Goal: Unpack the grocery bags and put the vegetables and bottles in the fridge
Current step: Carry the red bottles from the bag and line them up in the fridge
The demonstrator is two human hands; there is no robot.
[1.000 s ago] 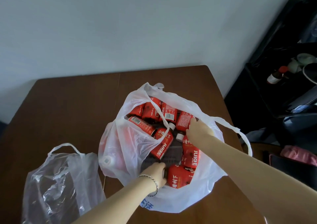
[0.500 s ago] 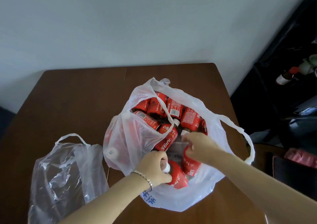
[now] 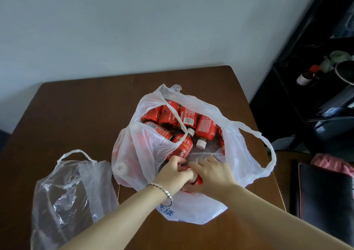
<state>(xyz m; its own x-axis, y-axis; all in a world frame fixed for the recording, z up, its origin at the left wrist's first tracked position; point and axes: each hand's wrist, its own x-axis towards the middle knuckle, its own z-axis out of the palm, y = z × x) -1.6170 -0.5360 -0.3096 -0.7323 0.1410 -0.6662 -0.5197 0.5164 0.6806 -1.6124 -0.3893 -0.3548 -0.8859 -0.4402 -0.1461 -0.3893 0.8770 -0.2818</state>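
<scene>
A brown wooden table (image 3: 76,115) stands against a pale grey wall, seen from above. In the middle of the table sits a white translucent plastic grocery bag (image 3: 239,154), its mouth open and its handles flopped outward. Inside lie many red bottles with white caps (image 3: 206,128), heaped on their sides toward the 12 o'clock part of the bag.

Two bare arms reach in from 6 o'clock and meet at the bag's near rim. The left hand (image 3: 173,173), with a silver chain bracelet (image 3: 162,189) at the wrist, has its fingers curled round the cap end of a red-labelled plastic juice bottle (image 3: 198,180). The right hand (image 3: 212,173) lies over the same bottle, fingers loosely extended toward 10 o'clock; whether it grips the bottle cannot be told.

At 8 o'clock from the bag, just beside it, lies a crumpled clear plastic bag (image 3: 72,188). At 2 o'clock, off the table, a black shelf unit (image 3: 287,115) holds a small brown bottle with an orange cap (image 3: 305,76).
</scene>
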